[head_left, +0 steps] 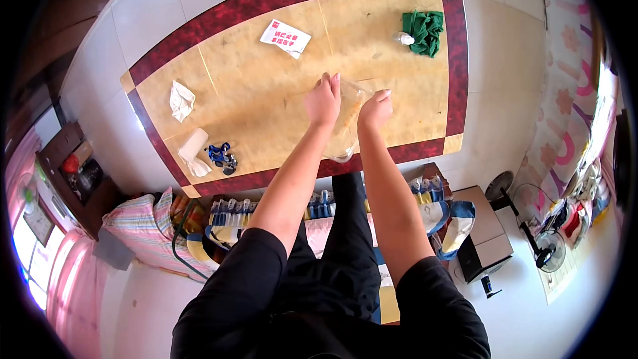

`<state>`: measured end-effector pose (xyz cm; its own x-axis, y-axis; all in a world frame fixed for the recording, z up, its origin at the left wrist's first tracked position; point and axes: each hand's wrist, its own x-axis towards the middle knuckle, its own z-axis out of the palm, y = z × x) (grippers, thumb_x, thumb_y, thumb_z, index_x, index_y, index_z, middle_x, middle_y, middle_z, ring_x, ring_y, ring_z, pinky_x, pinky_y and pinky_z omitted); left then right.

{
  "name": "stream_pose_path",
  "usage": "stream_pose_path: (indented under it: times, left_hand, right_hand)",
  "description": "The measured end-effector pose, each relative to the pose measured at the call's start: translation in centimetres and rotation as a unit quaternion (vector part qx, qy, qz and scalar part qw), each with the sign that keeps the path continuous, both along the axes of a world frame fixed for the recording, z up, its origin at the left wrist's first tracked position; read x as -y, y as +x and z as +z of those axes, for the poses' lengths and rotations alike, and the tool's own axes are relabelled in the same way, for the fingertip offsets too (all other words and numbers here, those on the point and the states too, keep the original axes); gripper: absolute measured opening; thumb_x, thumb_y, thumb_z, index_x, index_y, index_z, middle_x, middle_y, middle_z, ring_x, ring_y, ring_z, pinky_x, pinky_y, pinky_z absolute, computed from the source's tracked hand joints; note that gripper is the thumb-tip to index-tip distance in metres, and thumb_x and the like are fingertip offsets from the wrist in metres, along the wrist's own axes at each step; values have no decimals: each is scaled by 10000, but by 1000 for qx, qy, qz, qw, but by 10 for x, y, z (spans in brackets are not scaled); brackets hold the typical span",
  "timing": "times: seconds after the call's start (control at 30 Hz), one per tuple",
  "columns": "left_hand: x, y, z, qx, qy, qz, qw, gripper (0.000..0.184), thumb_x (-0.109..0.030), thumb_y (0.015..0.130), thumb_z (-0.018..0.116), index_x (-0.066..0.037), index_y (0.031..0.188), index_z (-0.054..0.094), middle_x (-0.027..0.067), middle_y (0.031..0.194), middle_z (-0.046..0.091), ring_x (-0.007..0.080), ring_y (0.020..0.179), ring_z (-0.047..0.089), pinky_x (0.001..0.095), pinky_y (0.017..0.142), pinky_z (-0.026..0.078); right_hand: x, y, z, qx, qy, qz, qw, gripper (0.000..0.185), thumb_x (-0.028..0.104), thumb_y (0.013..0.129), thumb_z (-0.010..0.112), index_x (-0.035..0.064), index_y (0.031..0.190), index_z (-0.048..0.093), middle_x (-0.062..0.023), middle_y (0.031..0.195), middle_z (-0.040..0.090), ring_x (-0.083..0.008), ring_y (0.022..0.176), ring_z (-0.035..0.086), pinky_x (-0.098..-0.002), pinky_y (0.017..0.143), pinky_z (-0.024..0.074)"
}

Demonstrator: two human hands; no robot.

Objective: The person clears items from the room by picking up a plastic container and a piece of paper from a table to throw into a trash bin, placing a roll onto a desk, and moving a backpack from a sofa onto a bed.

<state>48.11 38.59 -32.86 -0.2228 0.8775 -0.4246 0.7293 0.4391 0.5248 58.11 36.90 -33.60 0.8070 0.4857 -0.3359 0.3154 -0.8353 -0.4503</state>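
Over the near side of the table, a clear plastic bag (349, 110) is stretched between my two hands, with its lower end hanging by the table's near edge. My left hand (323, 101) is closed on the bag's upper left part, and my right hand (375, 110) pinches the upper right. An orange-tan streak shows through the plastic; whether it is in the bag or on the table I cannot tell.
On the table (252, 93) lie a white packet with red print (286, 37), a green cloth (424, 32), a small whitish bottle (403, 38), a crumpled white tissue (181, 101), a white bundle (193, 149) and a blue strap (221, 157). A fan (550, 251) stands at right.
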Motion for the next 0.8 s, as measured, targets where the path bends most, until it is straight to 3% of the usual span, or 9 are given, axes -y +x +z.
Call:
stream_pose_path:
  times: [0.07, 0.17, 0.2, 0.27, 0.4, 0.43, 0.57, 0.63, 0.8]
  left_hand:
    - [8, -1, -4, 17, -8, 15, 1000, 333, -364, 907, 391, -61, 801, 482, 142, 722, 581, 329, 647, 571, 413, 532, 430]
    - [24, -18, 7, 249, 18, 173, 953, 311, -320, 889, 456, -15, 832, 460, 137, 738, 521, 255, 709, 530, 345, 643, 413]
    - [45, -28, -5, 226, 30, 177, 957, 317, -319, 890, 454, -6, 841, 462, 132, 739, 512, 249, 707, 520, 351, 651, 409]
    - [87, -45, -11, 161, 23, 180, 970, 326, -318, 894, 441, 4, 844, 459, 144, 743, 505, 270, 705, 513, 374, 658, 403]
    - [159, -55, -3, 69, -77, 120, 987, 333, -317, 910, 369, -7, 802, 430, 217, 713, 516, 404, 701, 504, 457, 614, 387]
    - [165, -52, 0, 69, -70, 99, 990, 316, -309, 912, 361, -21, 804, 436, 209, 698, 523, 406, 681, 511, 465, 593, 388]
    - [166, -41, -11, 43, -63, 80, 994, 310, -320, 916, 339, -52, 812, 453, 195, 646, 532, 414, 645, 525, 482, 542, 390]
    - [164, -40, -18, 30, -65, 81, 994, 321, -331, 916, 337, -52, 815, 458, 193, 624, 525, 413, 639, 523, 482, 537, 392]
    - [169, -40, -19, 103, -58, 126, 985, 431, -408, 905, 356, -27, 766, 501, 199, 621, 514, 400, 623, 514, 451, 533, 377]
  right_hand:
    - [2, 12, -1, -69, 20, 3, 997, 474, 354, 919, 300, -23, 767, 542, -193, 679, 554, -349, 648, 523, -407, 606, 410]
    - [27, 25, -6, -211, 106, -26, 971, 443, 364, 924, 325, -7, 781, 520, -125, 680, 527, -243, 638, 504, -336, 614, 406]
    - [45, 27, -7, -280, 166, -57, 944, 421, 363, 926, 338, 2, 795, 512, -94, 693, 512, -195, 643, 487, -307, 620, 400]
    - [82, 19, 1, -241, 138, -40, 960, 399, 360, 940, 327, 27, 812, 507, -40, 684, 492, -124, 614, 463, -260, 583, 395]
    - [141, -6, 14, -179, 16, -15, 984, 502, 395, 937, 307, -21, 737, 504, -73, 629, 498, -144, 588, 455, -283, 571, 386]
    - [144, -11, 16, -168, -32, -9, 985, 540, 404, 937, 297, -37, 699, 500, -87, 600, 496, -153, 571, 449, -291, 565, 381]
    - [142, -20, 7, -170, -8, -67, 983, 594, 415, 936, 279, -55, 638, 484, -102, 539, 467, -175, 520, 417, -318, 532, 359]
    - [131, -20, 3, -146, 0, -40, 989, 557, 369, 946, 272, -28, 589, 428, -81, 465, 379, -199, 439, 338, -354, 457, 304]
    - [137, -19, -1, -155, -1, -61, 986, 575, 394, 944, 260, -22, 574, 408, -74, 480, 375, -185, 454, 338, -352, 463, 303]
